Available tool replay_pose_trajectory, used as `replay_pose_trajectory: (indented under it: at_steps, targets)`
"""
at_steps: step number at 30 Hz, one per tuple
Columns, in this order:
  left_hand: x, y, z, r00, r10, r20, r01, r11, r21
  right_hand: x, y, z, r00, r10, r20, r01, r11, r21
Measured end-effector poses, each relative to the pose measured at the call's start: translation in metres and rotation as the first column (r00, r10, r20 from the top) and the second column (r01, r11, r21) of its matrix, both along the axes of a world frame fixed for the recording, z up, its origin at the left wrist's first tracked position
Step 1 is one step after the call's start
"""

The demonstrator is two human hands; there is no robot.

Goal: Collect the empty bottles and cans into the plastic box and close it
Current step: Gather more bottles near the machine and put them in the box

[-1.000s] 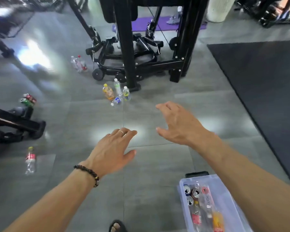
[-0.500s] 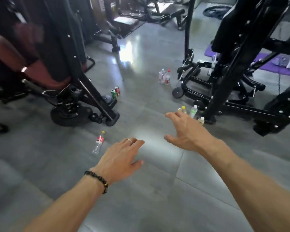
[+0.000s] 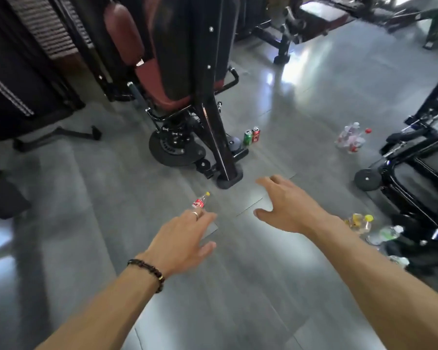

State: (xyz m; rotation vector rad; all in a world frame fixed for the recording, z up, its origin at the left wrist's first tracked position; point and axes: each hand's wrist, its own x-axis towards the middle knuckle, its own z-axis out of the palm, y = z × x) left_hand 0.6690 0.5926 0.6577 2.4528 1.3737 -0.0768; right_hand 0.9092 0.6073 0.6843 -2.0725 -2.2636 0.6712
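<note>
Hands reach out empty, fingers spread: left hand [image 3: 185, 238] toward the clear red-labelled, yellow-capped plastic bottle [image 3: 200, 202] lying at twelve o'clock, likely the next pickup; right hand [image 3: 288, 208] hovers. Plastic box is out of view.

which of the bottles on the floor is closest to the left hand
The red-labelled bottle with the yellow cap, alone just beyond the left hand; the other bottles lie farther right.

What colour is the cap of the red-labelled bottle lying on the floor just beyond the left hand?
Yellow; the bottle shows in the head view.
</note>
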Motion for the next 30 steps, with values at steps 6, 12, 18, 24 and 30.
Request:
replay_pose_trajectory:
  at_steps: [6, 12, 18, 24, 30]
  targets:
    - [-0.012, 0.074, -0.070, 0.984, 0.175, 0.015, -0.174, 0.983, -0.054, -0.019, 0.106, -0.071, 0.988, 0.156, 0.009, -0.155, 0.986, -0.068]
    - [-0.035, 0.166, -0.194, 0.955, 0.296, -0.007, -0.294, 0.944, -0.149, -0.050, 0.221, -0.188, 0.975, 0.221, -0.003, -0.220, 0.966, -0.140]
    - [-0.053, 0.241, -0.354, 0.924, 0.378, -0.047, -0.379, 0.899, -0.218, -0.068, 0.309, -0.342, 0.964, 0.264, -0.012, -0.262, 0.951, -0.166]
    - [-0.058, 0.285, -0.540, 0.911, 0.407, -0.063, -0.411, 0.884, -0.222, -0.079, 0.358, -0.525, 0.953, 0.299, -0.046, -0.302, 0.934, -0.188]
    - [-0.062, 0.322, -0.671, 0.881, 0.464, -0.094, -0.473, 0.870, -0.142, -0.098, 0.399, -0.653, 0.927, 0.371, -0.054, -0.374, 0.909, -0.184]
